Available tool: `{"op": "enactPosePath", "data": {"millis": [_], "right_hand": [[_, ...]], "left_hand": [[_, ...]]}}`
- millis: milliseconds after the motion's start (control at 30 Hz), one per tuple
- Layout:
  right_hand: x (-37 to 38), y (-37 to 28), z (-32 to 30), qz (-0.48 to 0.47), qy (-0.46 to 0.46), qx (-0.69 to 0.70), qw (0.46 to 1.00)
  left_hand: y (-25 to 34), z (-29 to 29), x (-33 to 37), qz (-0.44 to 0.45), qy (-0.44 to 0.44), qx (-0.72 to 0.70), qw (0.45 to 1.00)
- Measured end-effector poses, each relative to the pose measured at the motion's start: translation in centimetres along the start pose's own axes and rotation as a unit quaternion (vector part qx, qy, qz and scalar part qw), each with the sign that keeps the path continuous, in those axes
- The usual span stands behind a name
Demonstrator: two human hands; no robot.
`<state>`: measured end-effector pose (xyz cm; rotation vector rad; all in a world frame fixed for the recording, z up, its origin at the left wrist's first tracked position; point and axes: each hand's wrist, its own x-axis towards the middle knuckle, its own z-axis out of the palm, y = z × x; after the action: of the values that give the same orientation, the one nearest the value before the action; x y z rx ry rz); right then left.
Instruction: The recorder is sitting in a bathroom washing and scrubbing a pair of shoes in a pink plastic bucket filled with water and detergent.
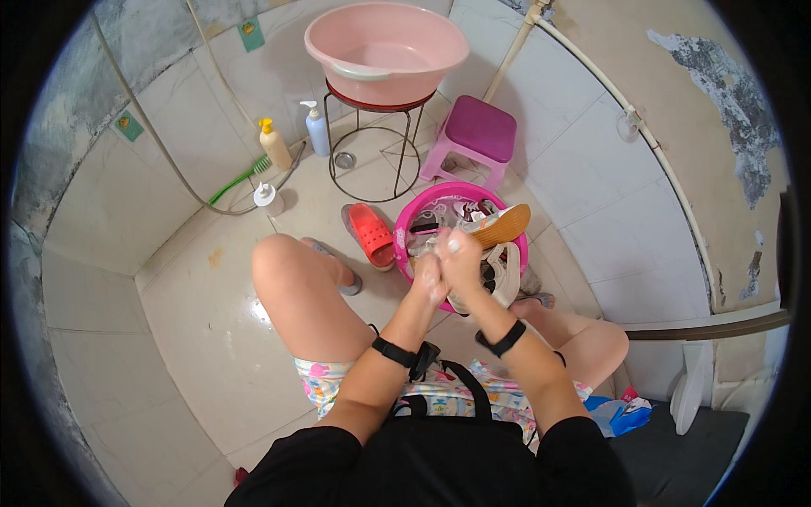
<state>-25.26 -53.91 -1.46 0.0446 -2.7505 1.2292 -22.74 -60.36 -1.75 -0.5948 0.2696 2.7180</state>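
My left hand (429, 275) and my right hand (460, 258) are pressed together over a bright pink basin (400, 245). Both have closed fingers with white suds on them, and whatever lies between them is hidden. In the basin, a shoe with a tan sole (504, 226) leans on the far right rim, just beyond my right hand. An off-white shoe (507, 272) rests at the near right side. Pale string-like laces (433, 213) and a small black object (424, 227) show at the far left, among foamy water.
A red slipper (372, 235) lies left of the basin. Behind stand a purple-topped stool (480, 128) and a wire stand (372, 199) bearing a pale pink tub (325, 55). Pump bottles (274, 144) and a green brush (241, 180) are by the left wall. My knees flank the basin.
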Motion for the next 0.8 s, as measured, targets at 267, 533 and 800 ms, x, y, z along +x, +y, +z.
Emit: {"op": "enactPosePath", "data": {"millis": [267, 533, 800], "right_hand": [[1.8, -3.2, -1.3, 0.005, -0.012, 0.063, 0.998], [-5.8, -4.9, 1.9, -0.252, -0.079, -0.022, 0.964], [3.0, 0.7, 1.7, -0.034, -0.048, 0.084, 0.995]], "left_hand": [[0.8, -1.8, 0.2, 0.061, -0.051, 0.013, 0.997], [2.1, -4.5, -0.6, 0.156, -0.207, -0.101, 0.96], [2.1, -2.4, -0.6, 0.056, -0.086, -0.013, 0.995]]}}
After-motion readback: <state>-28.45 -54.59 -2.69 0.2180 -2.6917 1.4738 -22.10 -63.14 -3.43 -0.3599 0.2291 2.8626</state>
